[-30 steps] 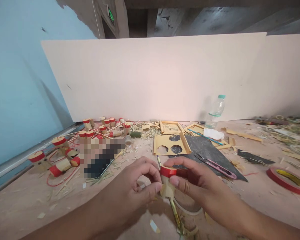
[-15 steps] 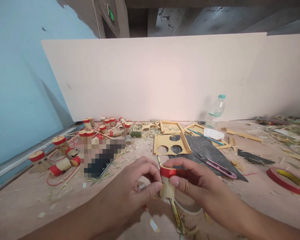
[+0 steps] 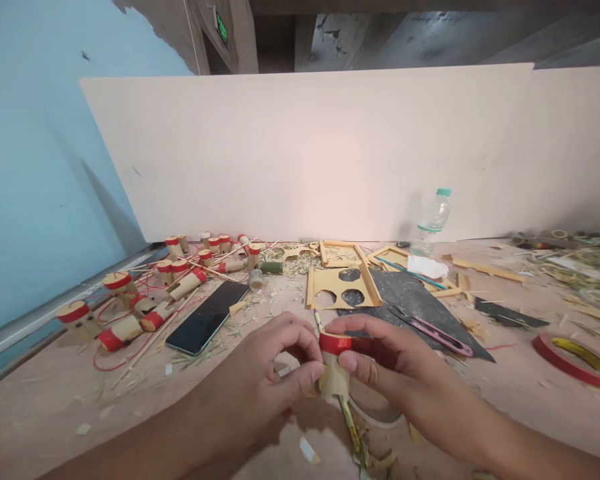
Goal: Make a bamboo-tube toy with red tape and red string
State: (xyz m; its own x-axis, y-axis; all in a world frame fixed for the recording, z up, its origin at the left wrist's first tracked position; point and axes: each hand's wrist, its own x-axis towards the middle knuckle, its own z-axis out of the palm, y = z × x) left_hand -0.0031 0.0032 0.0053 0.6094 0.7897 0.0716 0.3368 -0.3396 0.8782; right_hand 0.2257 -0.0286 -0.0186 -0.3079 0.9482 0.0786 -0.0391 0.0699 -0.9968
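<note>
A short pale bamboo tube (image 3: 334, 379) with red tape round its top stands upright between my two hands. My right hand (image 3: 393, 363) grips it, thumb on the near side and forefinger curved over the rim. At the tube's left side, the thumb and forefinger of my left hand (image 3: 285, 363) are pinched together against it. A small tan flap shows by those fingertips; whether it is a separate piece I cannot tell. Below the tube a thin yellowish stick (image 3: 350, 427) slants toward me, and a similar tip shows above the rim. A pale ring (image 3: 380, 422) lies partly hidden below my right hand.
Several red-banded bamboo tubes (image 3: 120, 283) with red wires lie left, beside a phone (image 3: 207, 319). Ahead are a wooden frame with round holes (image 3: 317, 283), a pink-handled craft knife (image 3: 443, 337) on a dark sheet (image 3: 400, 287), and a bottle (image 3: 433, 223). Red tape (image 3: 575, 360) sits right.
My hands and the tube hold almost the same place. The phone, blurred out before, now shows plainly.
</note>
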